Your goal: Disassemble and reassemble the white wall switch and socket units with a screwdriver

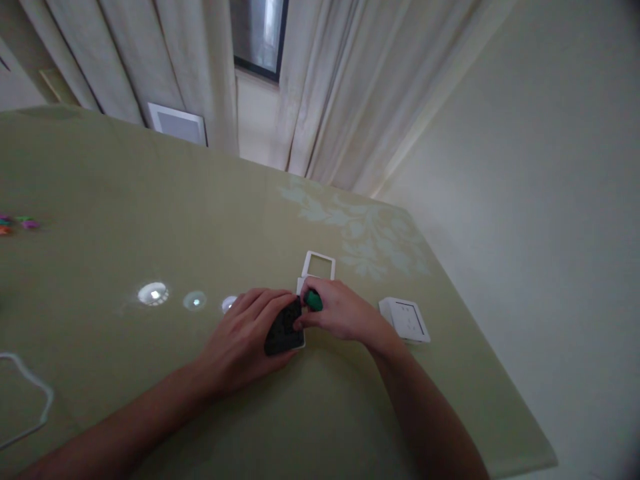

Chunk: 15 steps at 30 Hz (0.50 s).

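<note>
My left hand is closed around a wall socket, whose black back faces up and whose white edge shows below. Between the fingers of my right hand is the green handle of a tool, perhaps a screwdriver; its tip is hidden. The right fingertips are at the right edge of the black back. Just beyond both hands lies a white rectangular frame, with another white piece partly covered by my right hand. Right of my right forearm sits a second white wall socket, face up.
A greenish tabletop with a pale leaf pattern spreads around the hands. At far left are small colourful pieces and a white cable. Curtains hang behind, and a wall runs along the right.
</note>
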Each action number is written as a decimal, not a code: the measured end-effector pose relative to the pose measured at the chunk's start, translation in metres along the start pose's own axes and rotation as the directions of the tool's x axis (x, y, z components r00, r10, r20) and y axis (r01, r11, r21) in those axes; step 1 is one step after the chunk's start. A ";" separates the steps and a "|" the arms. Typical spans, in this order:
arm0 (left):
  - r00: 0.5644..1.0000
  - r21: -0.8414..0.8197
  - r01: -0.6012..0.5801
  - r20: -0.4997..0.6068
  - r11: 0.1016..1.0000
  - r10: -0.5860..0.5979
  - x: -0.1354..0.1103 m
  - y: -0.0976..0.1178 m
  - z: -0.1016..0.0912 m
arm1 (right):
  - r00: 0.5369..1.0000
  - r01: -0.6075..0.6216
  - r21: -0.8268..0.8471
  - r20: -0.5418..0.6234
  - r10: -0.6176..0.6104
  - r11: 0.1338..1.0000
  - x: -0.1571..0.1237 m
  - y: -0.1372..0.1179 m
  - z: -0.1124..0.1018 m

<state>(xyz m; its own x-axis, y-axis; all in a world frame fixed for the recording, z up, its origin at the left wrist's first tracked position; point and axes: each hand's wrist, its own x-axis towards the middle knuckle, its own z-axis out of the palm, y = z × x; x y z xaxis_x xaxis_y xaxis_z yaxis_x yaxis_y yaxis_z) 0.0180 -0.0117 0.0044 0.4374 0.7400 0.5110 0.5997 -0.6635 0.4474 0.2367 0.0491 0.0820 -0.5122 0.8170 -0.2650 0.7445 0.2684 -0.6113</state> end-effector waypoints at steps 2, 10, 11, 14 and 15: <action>1.000 -0.014 0.013 0.002 1.000 -0.013 0.000 -0.001 -0.001 | 1.000 0.009 0.020 0.003 -0.009 1.000 0.002 0.002 0.000; 0.988 -0.118 0.046 0.155 0.992 -0.028 0.000 0.000 -0.004 | 0.884 0.286 0.259 -0.442 -0.150 0.923 -0.040 -0.027 -0.036; 0.982 -0.133 0.043 0.188 0.990 -0.017 -0.001 0.000 -0.004 | 0.807 0.437 0.368 -0.563 -0.176 0.821 -0.047 -0.032 -0.039; 0.970 -0.154 0.040 0.241 0.987 -0.001 -0.002 0.001 -0.004 | 0.681 0.708 0.577 -0.711 -0.177 0.407 -0.056 -0.044 -0.033; 0.970 -0.154 0.041 0.243 0.987 -0.003 -0.002 0.001 -0.003 | 0.675 0.728 0.608 -0.717 -0.175 0.316 -0.054 -0.045 -0.026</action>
<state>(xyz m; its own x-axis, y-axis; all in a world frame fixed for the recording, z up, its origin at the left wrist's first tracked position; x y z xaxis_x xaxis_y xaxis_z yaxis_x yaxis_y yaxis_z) 0.0152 -0.0141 0.0061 0.5858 0.7464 0.3160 0.5066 -0.6415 0.5761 0.2419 0.0062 0.1438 -0.1689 0.8703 0.4626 -0.3979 0.3692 -0.8399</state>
